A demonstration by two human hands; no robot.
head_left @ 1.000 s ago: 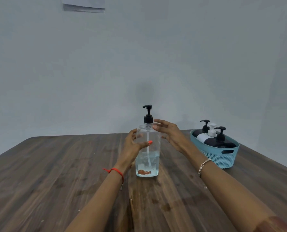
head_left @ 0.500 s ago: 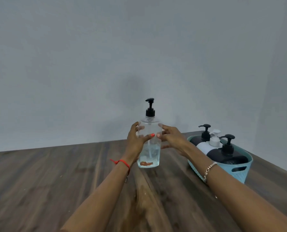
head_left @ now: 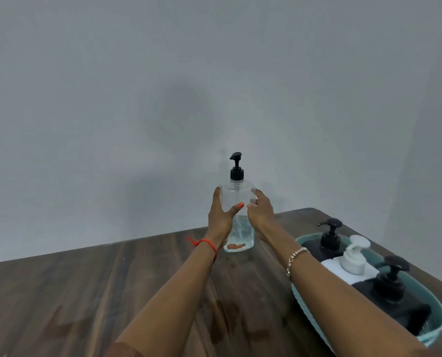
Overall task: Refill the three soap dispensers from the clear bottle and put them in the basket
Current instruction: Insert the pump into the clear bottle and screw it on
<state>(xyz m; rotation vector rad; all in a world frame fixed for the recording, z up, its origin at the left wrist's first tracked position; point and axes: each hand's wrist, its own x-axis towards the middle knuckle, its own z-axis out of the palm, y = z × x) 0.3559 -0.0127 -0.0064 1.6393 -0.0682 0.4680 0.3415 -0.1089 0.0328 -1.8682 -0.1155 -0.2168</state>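
Note:
The clear bottle (head_left: 238, 199) with a black pump top stands upright on the wooden table (head_left: 85, 292), with a little liquid low inside. My left hand (head_left: 221, 217) grips its left side, thumb across the front. My right hand (head_left: 261, 212) holds its right side, fingers curled around it. At the right, the teal basket (head_left: 436, 328) holds three dispensers lying side by side: a black one (head_left: 329, 237) at the back, a white one (head_left: 351, 264) in the middle and a black one (head_left: 392, 287) at the front.
A plain grey wall stands close behind the table's far edge. The basket sits near the table's right edge. Bare dark wood stretches to the left of my arms.
My right hand has closed in from beside the bottle and now holds it together with my left. The view has shifted nearer, so the basket looms larger at the right.

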